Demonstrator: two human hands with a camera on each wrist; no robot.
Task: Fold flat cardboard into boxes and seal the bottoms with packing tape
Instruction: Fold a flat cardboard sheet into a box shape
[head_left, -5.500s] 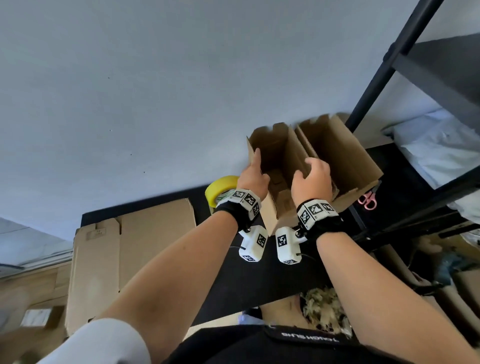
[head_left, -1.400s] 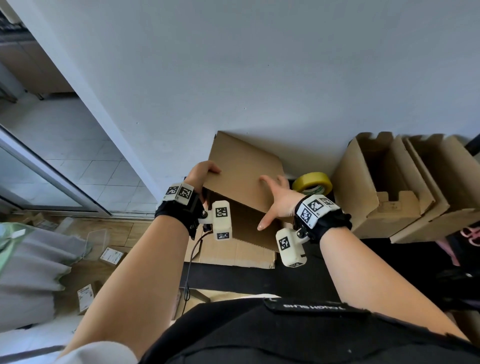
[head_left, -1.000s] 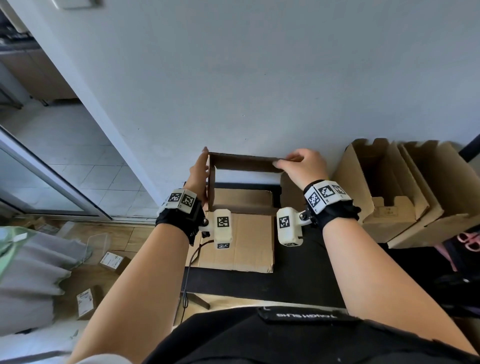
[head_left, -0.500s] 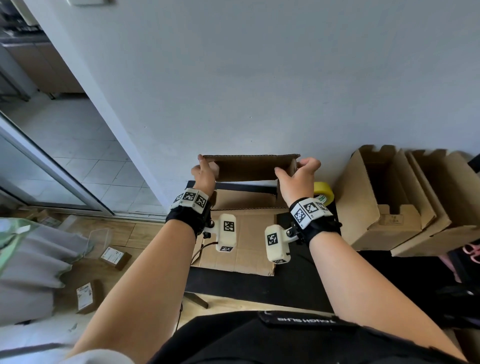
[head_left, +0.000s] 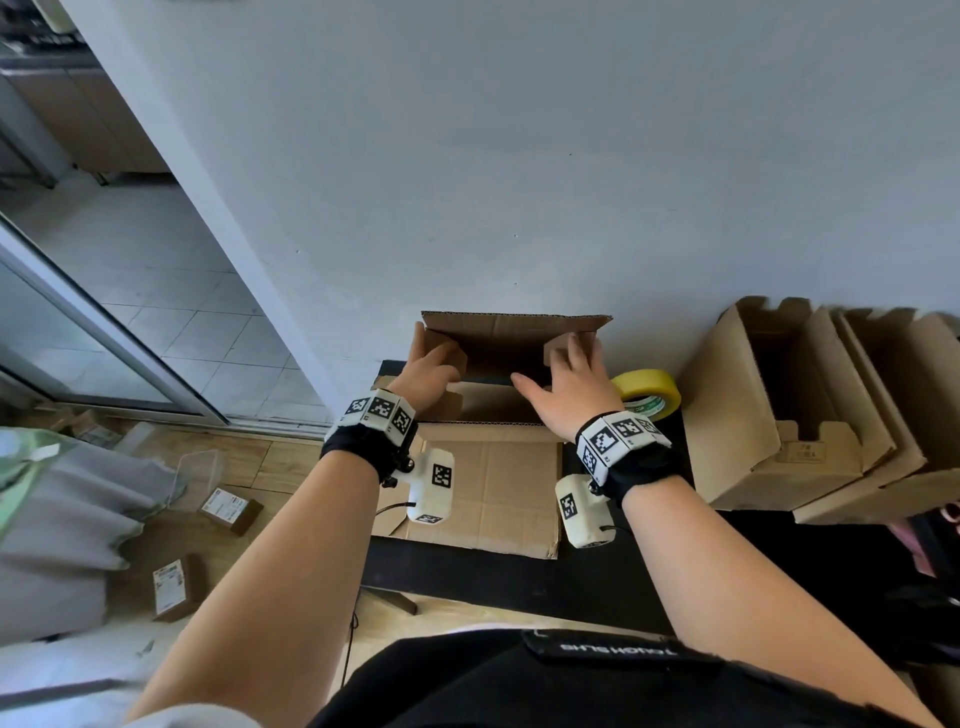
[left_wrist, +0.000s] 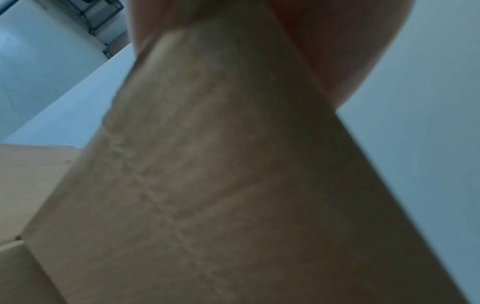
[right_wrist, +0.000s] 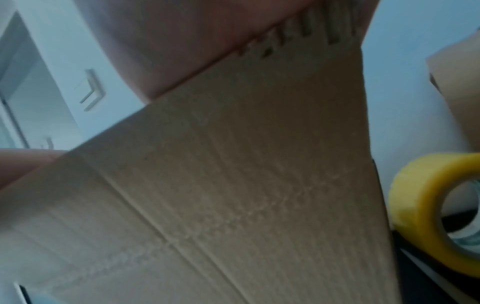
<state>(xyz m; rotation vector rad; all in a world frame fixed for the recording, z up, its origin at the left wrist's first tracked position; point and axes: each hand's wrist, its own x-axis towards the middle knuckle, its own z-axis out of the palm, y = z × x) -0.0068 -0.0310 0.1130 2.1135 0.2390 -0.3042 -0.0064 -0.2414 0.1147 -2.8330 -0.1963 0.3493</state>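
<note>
An opened cardboard box (head_left: 514, 332) stands on the black table (head_left: 519, 582) against the wall, its open end towards me. My left hand (head_left: 428, 371) presses the short left flap (head_left: 444, 353) inward; its fingertips are hidden behind it. My right hand (head_left: 569, 387) lies on the short right flap (head_left: 558, 351) with fingers extended and thumb spread to the left. Cardboard (left_wrist: 221, 185) fills the left wrist view. The right wrist view shows the box panel (right_wrist: 233, 185) under my palm. A yellow tape roll (head_left: 647, 392) (right_wrist: 428, 216) sits just right of the box.
A flat cardboard sheet (head_left: 498, 488) lies on the table under my wrists. Two folded boxes (head_left: 737, 405) (head_left: 893, 405) lean together at the right. Small parcels (head_left: 228, 509) (head_left: 174, 590) lie on the wooden floor to the left. The wall is right behind the box.
I lifted a flat sheet off the pile and opened it into a box. Since half a second ago my hands have left its upper corners and pushed the two short flaps inward.
</note>
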